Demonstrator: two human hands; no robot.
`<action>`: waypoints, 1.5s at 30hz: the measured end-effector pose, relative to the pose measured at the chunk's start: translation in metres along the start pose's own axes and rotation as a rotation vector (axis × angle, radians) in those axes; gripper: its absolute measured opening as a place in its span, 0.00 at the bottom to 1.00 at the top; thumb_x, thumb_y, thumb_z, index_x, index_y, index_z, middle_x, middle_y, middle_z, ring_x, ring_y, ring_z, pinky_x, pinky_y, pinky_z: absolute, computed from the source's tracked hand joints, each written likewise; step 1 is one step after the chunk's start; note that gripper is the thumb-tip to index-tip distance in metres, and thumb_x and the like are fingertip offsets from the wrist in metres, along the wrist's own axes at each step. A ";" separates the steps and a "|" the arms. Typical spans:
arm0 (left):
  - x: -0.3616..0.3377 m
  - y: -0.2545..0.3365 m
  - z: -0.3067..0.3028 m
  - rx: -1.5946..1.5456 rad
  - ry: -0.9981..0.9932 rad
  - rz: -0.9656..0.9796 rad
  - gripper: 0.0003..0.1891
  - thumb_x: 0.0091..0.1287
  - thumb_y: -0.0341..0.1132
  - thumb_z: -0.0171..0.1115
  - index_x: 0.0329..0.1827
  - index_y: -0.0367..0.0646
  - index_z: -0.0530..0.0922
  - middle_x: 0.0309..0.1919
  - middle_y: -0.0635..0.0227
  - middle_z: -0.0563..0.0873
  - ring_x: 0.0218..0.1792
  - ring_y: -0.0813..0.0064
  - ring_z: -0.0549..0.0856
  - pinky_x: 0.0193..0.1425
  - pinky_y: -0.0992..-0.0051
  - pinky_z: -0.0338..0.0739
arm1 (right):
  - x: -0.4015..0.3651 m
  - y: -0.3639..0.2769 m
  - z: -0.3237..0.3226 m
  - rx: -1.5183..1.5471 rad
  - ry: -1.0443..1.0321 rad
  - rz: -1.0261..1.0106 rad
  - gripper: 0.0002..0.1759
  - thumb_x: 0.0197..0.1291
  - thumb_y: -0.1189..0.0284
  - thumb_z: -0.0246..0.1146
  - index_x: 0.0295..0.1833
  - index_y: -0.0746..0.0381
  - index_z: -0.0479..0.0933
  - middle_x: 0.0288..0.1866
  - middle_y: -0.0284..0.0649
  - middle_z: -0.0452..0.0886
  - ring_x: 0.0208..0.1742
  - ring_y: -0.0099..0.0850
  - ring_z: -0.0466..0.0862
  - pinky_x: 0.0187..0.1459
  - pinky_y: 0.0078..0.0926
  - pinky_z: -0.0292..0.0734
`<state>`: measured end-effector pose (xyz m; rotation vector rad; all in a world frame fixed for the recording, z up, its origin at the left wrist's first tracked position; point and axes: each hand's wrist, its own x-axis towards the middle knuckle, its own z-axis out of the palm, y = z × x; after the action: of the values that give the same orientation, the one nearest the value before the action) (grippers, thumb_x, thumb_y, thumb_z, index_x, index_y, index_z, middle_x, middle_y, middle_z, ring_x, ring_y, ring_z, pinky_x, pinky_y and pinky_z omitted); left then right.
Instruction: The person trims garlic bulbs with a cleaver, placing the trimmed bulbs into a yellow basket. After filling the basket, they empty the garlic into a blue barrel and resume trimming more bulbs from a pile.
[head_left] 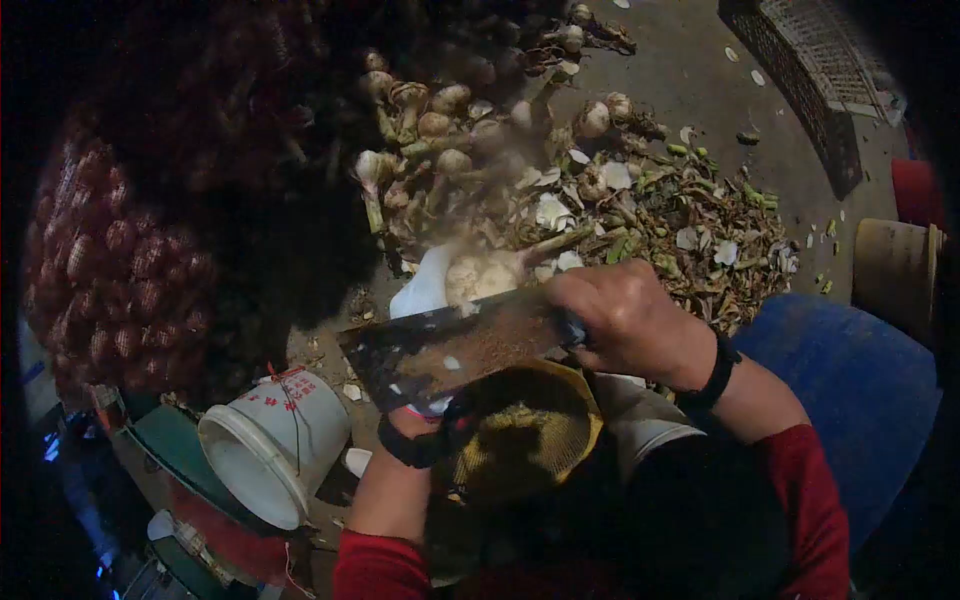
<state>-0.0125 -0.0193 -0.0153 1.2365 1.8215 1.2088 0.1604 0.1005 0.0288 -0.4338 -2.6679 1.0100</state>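
Observation:
My right hand [625,312] is closed round the handle of a wide cleaver [450,352]. The blade is flat and dark, with rusty brown patches and bits of white peel on it. It lies across the view and hides part of my left hand [422,284], which wears a white glove. Beyond the blade's far edge, the glove is closed against a pale garlic bulb [484,278] whose stalk points right. Just past it spreads a heap of garlic bulbs [450,160] with stalks attached.
Dry leaves and trimmings [690,240] lie right of the heap. Below the cleaver is a yellow mesh-lined container [530,430]. A white bucket [285,440] lies tipped at left, under a red net sack [120,270]. A blue barrel [840,390] and a crate [820,60] are at right.

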 end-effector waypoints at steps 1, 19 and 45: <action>0.001 0.006 -0.002 0.065 -0.010 0.025 0.30 0.35 0.37 0.70 0.46 0.38 0.73 0.32 0.61 0.82 0.33 0.70 0.82 0.41 0.74 0.77 | 0.000 0.001 0.002 0.002 -0.001 0.001 0.18 0.36 0.72 0.65 0.37 0.60 0.70 0.23 0.44 0.76 0.27 0.42 0.80 0.25 0.36 0.75; 0.002 0.021 -0.001 -1.101 0.081 -0.291 0.36 0.39 0.35 0.70 0.54 0.36 0.64 0.42 0.64 0.76 0.44 0.74 0.78 0.53 0.74 0.73 | 0.005 0.038 0.023 0.427 0.059 0.524 0.13 0.40 0.73 0.64 0.34 0.68 0.77 0.25 0.49 0.79 0.24 0.31 0.79 0.30 0.30 0.73; 0.018 -0.084 0.007 -0.064 -0.094 0.149 0.35 0.56 0.29 0.64 0.66 0.45 0.55 0.46 0.63 0.77 0.44 0.72 0.79 0.48 0.73 0.75 | 0.026 0.030 0.024 0.044 0.096 0.150 0.15 0.37 0.72 0.66 0.34 0.65 0.72 0.25 0.48 0.76 0.29 0.45 0.79 0.29 0.38 0.74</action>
<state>-0.0437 -0.0120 -0.0956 1.3887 1.6354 1.2569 0.1335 0.1172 -0.0053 -0.6640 -2.5537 1.0592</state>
